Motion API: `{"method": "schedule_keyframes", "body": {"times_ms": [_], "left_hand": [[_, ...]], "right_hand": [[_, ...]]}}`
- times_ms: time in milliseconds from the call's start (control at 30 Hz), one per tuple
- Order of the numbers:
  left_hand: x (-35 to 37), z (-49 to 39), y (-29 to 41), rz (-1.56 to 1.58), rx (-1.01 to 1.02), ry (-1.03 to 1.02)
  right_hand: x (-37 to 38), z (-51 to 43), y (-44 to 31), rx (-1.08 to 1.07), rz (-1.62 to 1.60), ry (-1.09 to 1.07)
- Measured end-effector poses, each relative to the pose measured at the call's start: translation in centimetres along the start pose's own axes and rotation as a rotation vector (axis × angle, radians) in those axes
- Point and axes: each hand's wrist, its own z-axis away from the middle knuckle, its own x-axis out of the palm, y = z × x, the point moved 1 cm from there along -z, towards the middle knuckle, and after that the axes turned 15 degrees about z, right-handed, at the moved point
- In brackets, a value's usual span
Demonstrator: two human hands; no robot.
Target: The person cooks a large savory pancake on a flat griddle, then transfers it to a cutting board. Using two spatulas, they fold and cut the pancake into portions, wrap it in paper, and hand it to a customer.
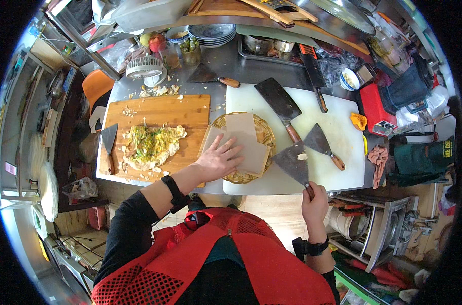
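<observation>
My left hand (220,158) lies spread, palm down, on brown paper sheets (241,125) that overlap in a round wicker basket (267,127). In my right hand (315,202) is the wooden handle of a wide metal scraper (292,160), with a pale crumb stuck to its blade. The blade is over the front of a white cutting board (345,175). Left of the basket, a flatbread topped with chopped greens and egg-like filling (152,146) rests on a bamboo board (170,108). Another scraper (109,143) lies at that board's left edge.
A cleaver (278,100) and a third scraper (318,141) lie on the white board. A long knife (312,68) crosses its back edge. Behind stand a small fan (144,68), another scraper (204,74) and stacked plates (212,34). A red machine (375,108) is at right.
</observation>
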Motion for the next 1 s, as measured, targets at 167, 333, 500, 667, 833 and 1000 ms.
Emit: {"method": "schedule_keyframes", "body": {"times_ms": [167,333,500,667,833,1000], "left_hand": [[-1.1,-0.5,-0.6,0.460,-0.330,0.378],[-6.1,2.5,-4.3,1.617,-0.726,1.340],[-13.1,13.2,-6.5,1.626,-0.510,1.683],[-17.9,26.4,-6.3,1.205,-0.461,2.026],[-19.3,35.1,-8.2,1.007,-0.497,2.122],[-21.1,42.7,-12.6,0.861,-0.513,2.120]], "right_hand": [[2.1,-1.3,0.0,0.041,-0.475,0.035],[3.6,-2.9,-5.2,-0.303,-0.410,0.017],[4.2,-3.0,-12.7,-0.427,-0.256,-0.012],[2.9,-0.3,-18.9,-0.619,-0.224,-0.029],[5.9,4.3,-28.1,-0.806,0.015,-0.251],[10.5,5.1,-35.5,-0.604,0.208,-0.264]]}}
